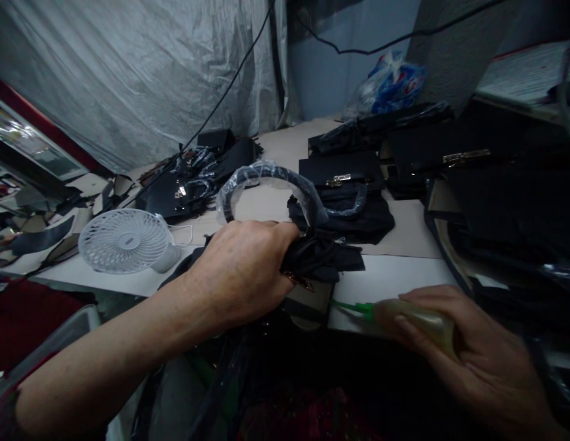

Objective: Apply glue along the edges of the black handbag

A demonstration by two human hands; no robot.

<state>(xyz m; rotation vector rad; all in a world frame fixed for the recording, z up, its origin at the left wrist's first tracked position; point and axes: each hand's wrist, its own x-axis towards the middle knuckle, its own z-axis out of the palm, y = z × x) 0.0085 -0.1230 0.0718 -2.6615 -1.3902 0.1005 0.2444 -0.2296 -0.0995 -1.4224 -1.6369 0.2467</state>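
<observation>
Red cloth (34,321): far L, low down, next to rim of grey bin (85,321); couldn't tell if in it or behind.
Fan (129,241): white, round grille, on tabletop (395,272) nr front edge, L of the L arm.
Back-L bag (163,199): black, gold-col. clasp, on tabletop behind fan, more blk pcs around it.
L hand (248,263): closed, gripping the held bag (328,254), back of hand up; fingertips mostly hidden.
Held bag: blk, approx. centre, nr front edge of tabletop; coppery metal bit (303,282) just R of L hand.
Handle (266,173): dark, arched up behind L hand, in clear plastic wrap.
Mid bag (342,168): blk, lay behind held bag, gold-col. clasp on top, plastic-wrapped handle too.
Nozzle (352,308): green, thin, pointed L, tip close to held bag's lower edge; couldn't tell if touching.
Bottle (432,321): yellowish, tilted nr horiz., nozzle on its L end.
Blue plastic bag (398,82): at back, tied at top.
R hand (482,355): closed round bottle, slightly blurred.
Bag stack (496,202): blk, far R on tabletop, gold-col. clasp on 1.
</observation>
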